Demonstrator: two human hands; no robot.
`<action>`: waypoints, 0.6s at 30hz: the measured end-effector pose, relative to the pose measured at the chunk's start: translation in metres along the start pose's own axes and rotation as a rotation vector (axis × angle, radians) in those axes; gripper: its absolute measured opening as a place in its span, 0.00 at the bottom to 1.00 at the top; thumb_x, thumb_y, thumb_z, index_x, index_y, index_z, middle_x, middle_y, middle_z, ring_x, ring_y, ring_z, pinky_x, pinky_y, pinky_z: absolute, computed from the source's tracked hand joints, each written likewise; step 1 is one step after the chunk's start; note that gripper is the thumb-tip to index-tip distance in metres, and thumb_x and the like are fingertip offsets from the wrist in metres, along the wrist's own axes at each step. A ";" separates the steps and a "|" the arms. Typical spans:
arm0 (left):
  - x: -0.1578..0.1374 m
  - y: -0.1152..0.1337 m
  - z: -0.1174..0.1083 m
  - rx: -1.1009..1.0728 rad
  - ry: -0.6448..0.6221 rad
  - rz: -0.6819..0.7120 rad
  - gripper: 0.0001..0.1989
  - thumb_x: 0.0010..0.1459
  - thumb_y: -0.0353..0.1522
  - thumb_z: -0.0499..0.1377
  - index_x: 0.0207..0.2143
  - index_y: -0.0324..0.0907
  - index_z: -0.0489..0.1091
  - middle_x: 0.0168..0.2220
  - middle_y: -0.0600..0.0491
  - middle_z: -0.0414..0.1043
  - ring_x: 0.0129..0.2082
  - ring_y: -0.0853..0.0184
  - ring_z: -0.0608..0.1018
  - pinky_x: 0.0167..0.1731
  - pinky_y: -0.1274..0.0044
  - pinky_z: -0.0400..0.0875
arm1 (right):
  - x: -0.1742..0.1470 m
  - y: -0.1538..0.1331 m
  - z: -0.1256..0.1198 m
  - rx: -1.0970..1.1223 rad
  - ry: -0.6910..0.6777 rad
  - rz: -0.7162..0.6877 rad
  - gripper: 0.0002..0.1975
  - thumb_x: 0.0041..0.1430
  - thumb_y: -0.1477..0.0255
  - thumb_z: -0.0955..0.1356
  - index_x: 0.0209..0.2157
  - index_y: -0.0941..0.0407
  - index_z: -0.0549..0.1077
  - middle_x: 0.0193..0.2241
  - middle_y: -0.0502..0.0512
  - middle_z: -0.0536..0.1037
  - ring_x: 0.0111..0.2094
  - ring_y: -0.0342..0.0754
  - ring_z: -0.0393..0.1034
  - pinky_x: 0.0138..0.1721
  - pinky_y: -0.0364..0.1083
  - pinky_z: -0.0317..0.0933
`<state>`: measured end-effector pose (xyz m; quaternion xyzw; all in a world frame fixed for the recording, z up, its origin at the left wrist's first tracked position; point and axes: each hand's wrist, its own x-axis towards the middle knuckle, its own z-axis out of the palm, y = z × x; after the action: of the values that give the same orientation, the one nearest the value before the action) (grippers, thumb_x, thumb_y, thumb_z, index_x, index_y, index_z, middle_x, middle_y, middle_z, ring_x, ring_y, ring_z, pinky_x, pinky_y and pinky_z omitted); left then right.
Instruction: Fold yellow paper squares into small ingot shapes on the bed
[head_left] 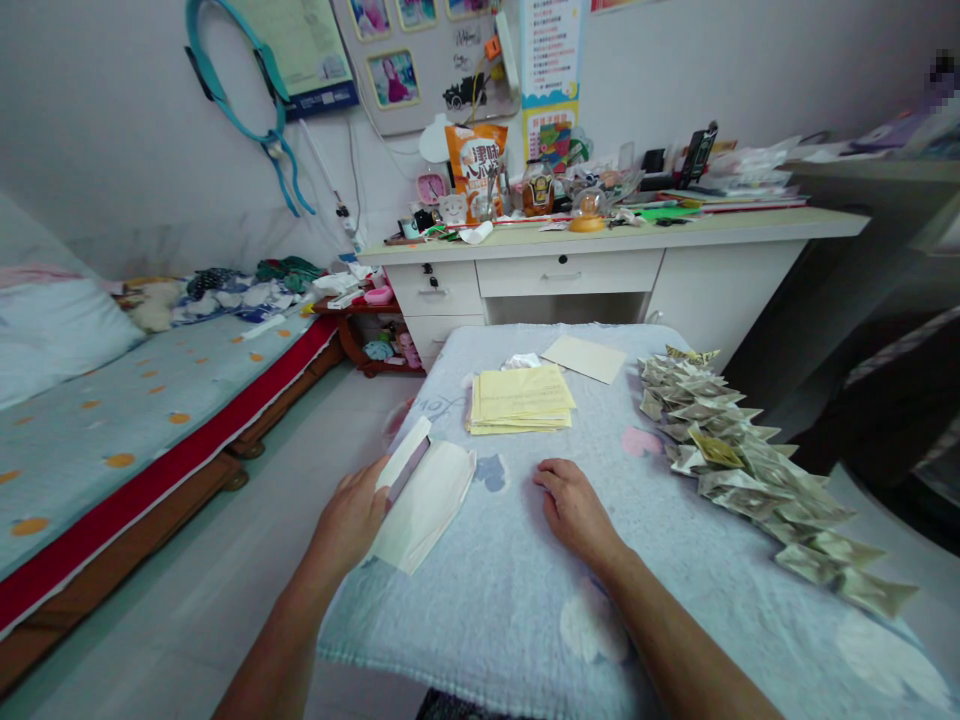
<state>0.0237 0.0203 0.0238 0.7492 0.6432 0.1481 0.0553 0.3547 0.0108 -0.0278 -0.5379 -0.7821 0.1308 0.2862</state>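
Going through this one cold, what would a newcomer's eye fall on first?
Probably the long, crowded row of folded paper pieces along the right side of the pale blue cloth. Next, the yellow paper stack near the middle, ahead of the two hands. Behind, the bright orange bag stands out on the cluttered desk.

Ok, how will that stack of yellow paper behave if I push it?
The yellow paper stack would probably slip apart, since its edges sit unevenly with no visible binding. Its sheets look thin, so likely floppy. Lying flat, it seems unlikely to roll or tip.
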 end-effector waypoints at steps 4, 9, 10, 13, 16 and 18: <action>0.000 0.000 0.000 0.019 0.001 -0.002 0.24 0.59 0.32 0.43 0.56 0.39 0.61 0.52 0.46 0.69 0.51 0.59 0.71 0.53 0.68 0.63 | 0.000 0.001 0.001 -0.001 0.006 -0.014 0.18 0.51 0.84 0.62 0.42 0.58 0.75 0.45 0.59 0.73 0.49 0.50 0.64 0.53 0.49 0.58; -0.001 0.004 0.000 0.042 0.008 0.002 0.24 0.58 0.30 0.44 0.57 0.38 0.60 0.52 0.46 0.70 0.49 0.59 0.72 0.52 0.68 0.63 | 0.000 0.001 0.001 -0.001 0.006 -0.015 0.19 0.50 0.84 0.62 0.42 0.57 0.75 0.45 0.59 0.73 0.49 0.50 0.64 0.52 0.48 0.59; -0.001 0.004 0.001 0.056 0.013 -0.002 0.24 0.58 0.29 0.44 0.57 0.38 0.60 0.52 0.46 0.70 0.49 0.59 0.72 0.52 0.68 0.63 | 0.000 0.001 0.001 -0.002 0.007 -0.015 0.18 0.50 0.84 0.62 0.42 0.57 0.75 0.45 0.59 0.73 0.49 0.50 0.64 0.52 0.48 0.59; -0.002 0.007 0.003 0.098 0.022 -0.014 0.24 0.58 0.29 0.44 0.57 0.38 0.60 0.51 0.46 0.70 0.49 0.58 0.71 0.51 0.68 0.64 | 0.000 0.001 0.001 -0.003 0.007 -0.012 0.18 0.51 0.84 0.62 0.42 0.57 0.75 0.45 0.59 0.72 0.49 0.50 0.63 0.52 0.49 0.59; -0.003 0.010 0.003 0.136 0.021 -0.032 0.23 0.58 0.28 0.45 0.56 0.40 0.61 0.49 0.47 0.71 0.47 0.57 0.72 0.49 0.68 0.65 | 0.000 0.000 0.000 0.000 0.002 -0.010 0.19 0.50 0.84 0.62 0.41 0.57 0.75 0.45 0.59 0.72 0.49 0.50 0.63 0.52 0.49 0.59; -0.003 0.012 0.003 0.158 0.017 -0.041 0.23 0.58 0.29 0.45 0.55 0.40 0.62 0.47 0.48 0.72 0.47 0.57 0.72 0.48 0.68 0.65 | 0.000 0.000 0.000 0.007 0.000 -0.011 0.19 0.50 0.84 0.62 0.41 0.57 0.75 0.45 0.59 0.72 0.48 0.50 0.63 0.52 0.49 0.58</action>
<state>0.0351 0.0159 0.0240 0.7367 0.6684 0.1021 -0.0064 0.3551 0.0110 -0.0276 -0.5327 -0.7845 0.1318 0.2888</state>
